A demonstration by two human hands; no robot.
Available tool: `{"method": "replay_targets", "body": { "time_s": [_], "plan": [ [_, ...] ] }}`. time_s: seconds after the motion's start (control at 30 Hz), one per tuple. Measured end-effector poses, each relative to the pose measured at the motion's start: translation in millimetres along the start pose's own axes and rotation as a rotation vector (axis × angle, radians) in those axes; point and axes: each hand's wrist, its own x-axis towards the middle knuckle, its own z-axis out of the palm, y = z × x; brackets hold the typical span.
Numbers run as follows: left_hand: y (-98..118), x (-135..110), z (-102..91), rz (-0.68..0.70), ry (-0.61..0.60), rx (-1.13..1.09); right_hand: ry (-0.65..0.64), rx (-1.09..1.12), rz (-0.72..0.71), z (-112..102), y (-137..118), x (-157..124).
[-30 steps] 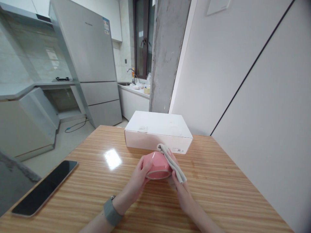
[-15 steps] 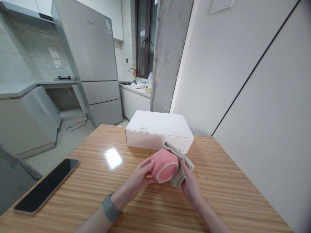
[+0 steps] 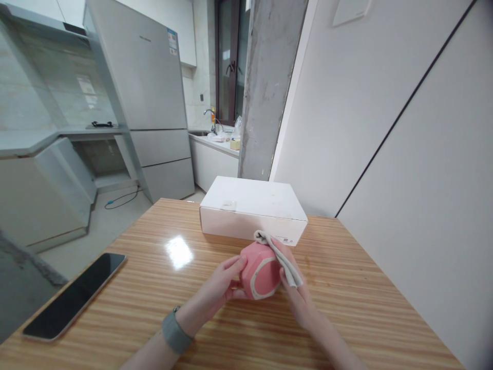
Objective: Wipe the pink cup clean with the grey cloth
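Note:
A pink faceted bowl (image 3: 252, 259) is tipped on its side above the table, its round base with a pale unglazed ring turned toward me. My left hand (image 3: 225, 280) grips it from the left, thumb on the outer wall and fingers curled beneath. On the other side, my right hand (image 3: 295, 288) holds a folded grey cloth (image 3: 284, 262) between its thumb and fingers. The cloth lies against the bowl's upper right side. What the bowl has inside faces away and is hidden.
Behind the bowl a closed white cardboard box (image 3: 254, 203) stands on the wood-grain table (image 3: 342, 308). A dark-screened smartphone (image 3: 79, 293) lies near the table's left edge. The white wall (image 3: 416, 195) borders the right side; a fridge (image 3: 142, 92) stands beyond.
My right hand has shifted up and round the bowl, and the cloth is now bunched narrower at the bowl's upper right. The bowl has turned and lowered slightly in my left hand.

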Motion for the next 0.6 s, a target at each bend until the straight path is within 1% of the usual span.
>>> {"method": "replay_targets", "body": {
  "time_s": [0.07,0.17,0.2,0.27,0.33,0.4,0.5,0.53,0.6],
  "plan": [
    [-1,1,1.6,0.011,0.005,0.071,0.029,0.045,0.034,1,4,2],
    [-5,2,3.1,0.055,0.046,0.235,0.126,0.192,0.139,7,16,3],
    [-7,1,2.6,0.106,0.084,0.302,0.151,0.233,0.177,10,20,2],
    [-9,0,-0.1,0.253,0.187,0.425,0.196,0.303,0.269,17,24,1],
    [-11,-2,-4.5,0.374,0.271,0.468,0.245,0.382,0.359,25,26,0],
    [-11,-2,-8.9,0.415,0.308,0.403,0.292,0.480,0.418,32,25,-2],
    [-10,3,-11.8,0.418,0.305,0.265,0.324,0.567,0.460,38,23,-2],
    [-10,6,-11.5,0.401,0.290,0.225,0.326,0.573,0.467,38,23,-2],
    [-9,10,-8.8,0.329,0.218,0.119,0.330,0.572,0.470,38,23,-1]
  ]
}}
